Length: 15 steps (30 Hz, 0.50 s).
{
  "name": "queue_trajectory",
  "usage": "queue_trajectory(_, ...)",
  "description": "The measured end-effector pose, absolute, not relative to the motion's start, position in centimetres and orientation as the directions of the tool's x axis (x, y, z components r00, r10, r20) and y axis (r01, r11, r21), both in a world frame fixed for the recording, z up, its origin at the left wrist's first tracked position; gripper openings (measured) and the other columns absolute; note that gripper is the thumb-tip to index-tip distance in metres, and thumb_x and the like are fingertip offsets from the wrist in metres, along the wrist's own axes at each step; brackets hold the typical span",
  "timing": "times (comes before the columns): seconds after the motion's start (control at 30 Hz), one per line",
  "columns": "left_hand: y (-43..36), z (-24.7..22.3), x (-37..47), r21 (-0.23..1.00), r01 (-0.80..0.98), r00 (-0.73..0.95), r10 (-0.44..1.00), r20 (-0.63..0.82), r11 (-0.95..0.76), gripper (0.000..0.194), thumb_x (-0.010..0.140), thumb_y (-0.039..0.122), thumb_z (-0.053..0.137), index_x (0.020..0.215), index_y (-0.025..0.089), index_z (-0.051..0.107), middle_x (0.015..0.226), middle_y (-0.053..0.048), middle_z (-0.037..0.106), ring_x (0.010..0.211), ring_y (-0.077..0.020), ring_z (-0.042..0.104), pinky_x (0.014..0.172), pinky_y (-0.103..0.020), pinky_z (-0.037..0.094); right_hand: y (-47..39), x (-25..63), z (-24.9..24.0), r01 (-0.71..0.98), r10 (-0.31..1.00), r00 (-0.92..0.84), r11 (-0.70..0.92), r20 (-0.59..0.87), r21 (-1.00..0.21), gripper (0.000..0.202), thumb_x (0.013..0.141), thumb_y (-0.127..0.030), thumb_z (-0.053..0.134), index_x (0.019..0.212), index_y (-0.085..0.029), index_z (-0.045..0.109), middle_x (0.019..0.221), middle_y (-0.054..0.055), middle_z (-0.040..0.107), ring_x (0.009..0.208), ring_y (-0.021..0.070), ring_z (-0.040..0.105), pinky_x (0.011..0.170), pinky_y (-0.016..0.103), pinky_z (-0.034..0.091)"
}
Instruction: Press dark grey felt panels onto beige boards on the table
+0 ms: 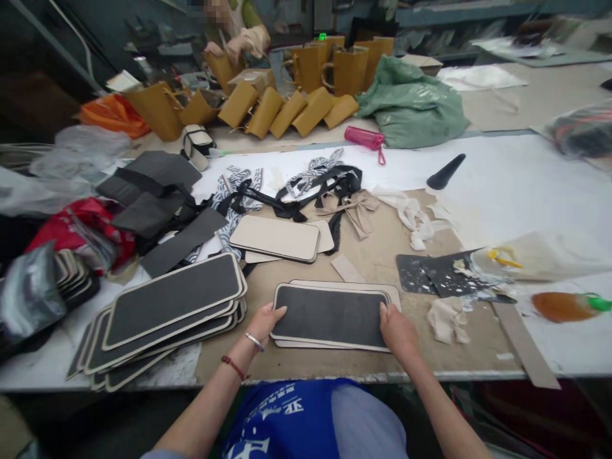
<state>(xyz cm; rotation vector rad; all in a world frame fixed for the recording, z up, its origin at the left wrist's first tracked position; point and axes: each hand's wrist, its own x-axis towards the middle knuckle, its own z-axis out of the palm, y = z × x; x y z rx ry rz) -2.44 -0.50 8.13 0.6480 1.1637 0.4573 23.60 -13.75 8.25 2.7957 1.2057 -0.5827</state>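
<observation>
Both hands grip a dark grey rounded panel with a pale edge (329,315) by its two short ends. My left hand (266,320) pinches the left end, thumb on top. On the right end, my right hand (398,328) holds it the same way. Pale panels (394,293) lie under it, their edges showing at the back and front. To the left rises a slanting stack of similar grey panels (174,299). Just beyond my hands lie beige panels (275,237), one partly covering another.
Glue-spotted dark boards (430,275), an amber bottle with a green cap (567,306) and a beige strip (526,347) lie to the right. Fabric strips (349,182) lie farther back. Behind are mustard bag pieces (291,111), a green plastic bag (414,105) and another person (239,38).
</observation>
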Motion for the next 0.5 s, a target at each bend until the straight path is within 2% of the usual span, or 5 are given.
queue_trajectory(0.13,-0.4,8.8,-2.9,0.653,-0.036,0.384,0.614,-0.689,0.756,0.029,0.061,0.022,0.074,0.083,0.007,0.062,0.073,-0.012,0.069,0.066,-0.0218,0.066,0.065,-0.031,0.052,-14.0,24.1,7.7,0.750,0.707,0.604,-0.661,-0.369,-0.039,0.039,0.094,-0.033,0.023,0.091,-0.013,0.056,0.080,0.013,0.065,0.073,0.0222,0.062,0.061,0.029,0.039)
queue_trajectory(0.27,-0.2,8.8,-3.3,0.536,-0.121,0.502,0.517,-0.693,0.836,0.032,0.070,0.028,0.068,0.092,0.006,0.061,0.078,-0.015,0.069,0.074,-0.0227,0.066,0.076,-0.034,0.051,-14.2,24.6,7.0,0.773,0.729,0.585,-0.634,-0.356,-0.029,0.035,0.093,-0.033,0.026,0.087,-0.014,0.055,0.079,0.011,0.064,0.071,0.0207,0.062,0.059,0.028,0.037)
queue_trajectory(0.37,-0.2,7.8,-3.3,0.485,-0.126,0.503,0.477,-0.721,0.866,0.028,0.072,0.025,0.066,0.090,0.005,0.060,0.073,-0.014,0.069,0.069,-0.0217,0.066,0.074,-0.033,0.051,-14.5,24.9,6.5,0.793,0.759,0.569,-0.608,-0.316,-0.032,0.030,0.092,-0.032,0.031,0.083,-0.015,0.054,0.075,0.010,0.064,0.068,0.0198,0.061,0.057,0.027,0.036)
queue_trajectory(0.5,-0.5,6.4,-3.2,0.500,-0.138,0.473,0.500,-0.725,0.855,0.028,0.068,0.023,0.069,0.089,0.007,0.058,0.071,-0.012,0.068,0.065,-0.0212,0.066,0.069,-0.033,0.051,-14.6,25.1,5.9,0.792,0.777,0.577,-0.607,-0.251,-0.061,0.029,0.090,-0.030,0.032,0.081,-0.017,0.056,0.066,0.007,0.059,0.060,0.0204,0.058,0.053,0.029,0.036)
